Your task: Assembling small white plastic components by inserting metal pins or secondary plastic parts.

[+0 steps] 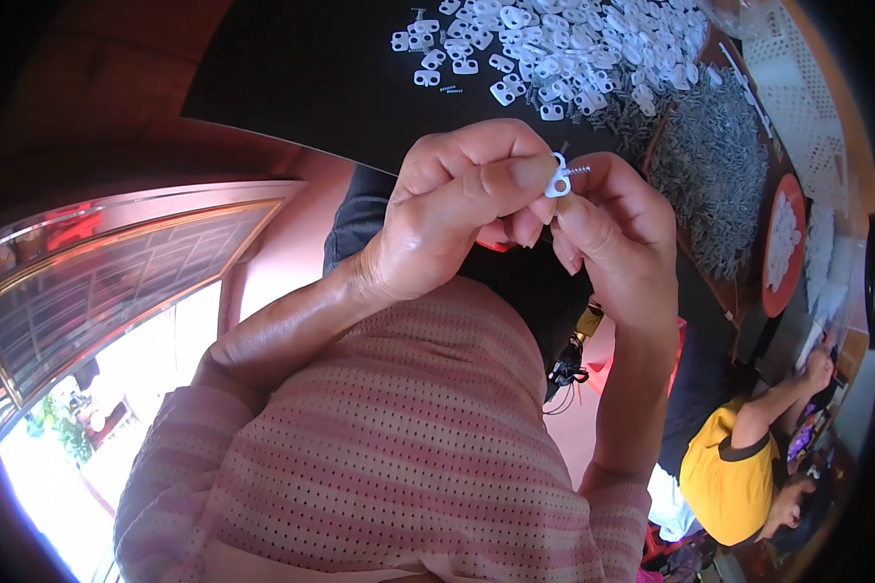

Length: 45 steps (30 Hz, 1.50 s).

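Observation:
In front of my chest, both hands meet at a small white plastic piece [556, 173] with round holes. My left hand [447, 199] pinches it between thumb and fingers. A thin, ribbed metal screw [579, 170] sticks out sideways from the piece towards my right hand [620, 228]. The fingers of that hand are curled closed around the screw's end, with the thumb against the lower edge of the white piece. A second bit of thin metal shows just above the piece; what it belongs to is hard to make out.
On the black tabletop [292, 87] lies a heap of similar white pieces [564, 44]. Beside it is a large pile of grey screws [710, 175]. A red dish [783, 243] holds small white parts. At the right, a person in a yellow top [724, 486] sits at the table.

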### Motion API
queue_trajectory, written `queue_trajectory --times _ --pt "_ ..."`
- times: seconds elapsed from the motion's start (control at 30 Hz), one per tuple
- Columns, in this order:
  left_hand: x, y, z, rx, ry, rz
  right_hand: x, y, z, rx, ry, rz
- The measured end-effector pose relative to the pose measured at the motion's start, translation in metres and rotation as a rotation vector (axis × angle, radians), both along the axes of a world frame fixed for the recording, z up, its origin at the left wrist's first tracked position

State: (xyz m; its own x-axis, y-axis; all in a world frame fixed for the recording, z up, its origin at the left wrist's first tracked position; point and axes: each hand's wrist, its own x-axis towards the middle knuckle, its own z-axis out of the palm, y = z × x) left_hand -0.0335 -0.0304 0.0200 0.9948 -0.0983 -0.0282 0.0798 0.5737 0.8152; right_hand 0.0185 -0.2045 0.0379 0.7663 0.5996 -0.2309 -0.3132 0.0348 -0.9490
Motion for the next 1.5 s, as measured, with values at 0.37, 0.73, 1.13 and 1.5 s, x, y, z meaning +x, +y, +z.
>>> queue_trajectory --times 0.37,0.73,1.13,1.5 --pt "0.003 0.007 0.002 0.005 -0.041 -0.098 0.004 0.000 -0.012 0.137 -0.047 0.065" --pt "0.005 0.014 0.000 0.021 0.031 -0.126 0.009 -0.003 -0.005 0.013 -0.136 0.054" --pt "0.006 0.014 0.009 0.188 0.136 -0.122 0.018 -0.004 0.019 -0.093 -0.083 0.061" --pt "0.007 0.013 0.000 0.208 0.059 -0.110 0.016 0.000 0.020 -0.184 -0.207 0.037"
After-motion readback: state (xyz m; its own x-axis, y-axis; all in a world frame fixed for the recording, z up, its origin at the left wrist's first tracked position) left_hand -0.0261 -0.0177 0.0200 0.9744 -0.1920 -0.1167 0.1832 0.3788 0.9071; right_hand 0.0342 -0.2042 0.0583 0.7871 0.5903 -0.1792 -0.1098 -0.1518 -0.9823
